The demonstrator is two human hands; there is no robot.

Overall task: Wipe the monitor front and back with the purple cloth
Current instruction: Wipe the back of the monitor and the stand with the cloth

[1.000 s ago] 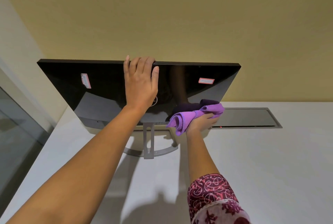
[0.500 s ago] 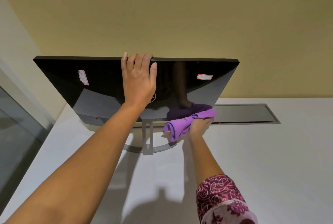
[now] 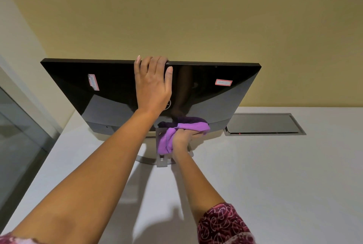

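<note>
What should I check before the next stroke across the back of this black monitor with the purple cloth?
1. Left hand steadying the glossy black flat monitor by its top edge: ok.
2. Right hand gripping the bunched purple cloth: ok.
3. Cloth against the panel's lower edge: ok.
4. Curved silver metal stand seated flat on the white desk: cannot tell, partly hidden.
5. Front screen wiped: cannot tell, it faces away.

Your L hand (image 3: 152, 84) grips monitor (image 3: 117, 96) top edge; sticker (image 3: 93, 82) left of grip, 2nd sticker (image 3: 223, 82) right. Below-right of it, your R hand (image 3: 181, 137) holds cloth (image 3: 167, 141) at bottom edge, stand (image 3: 162, 162) beneath, desk hatch (image 3: 263, 124) further right.
</note>
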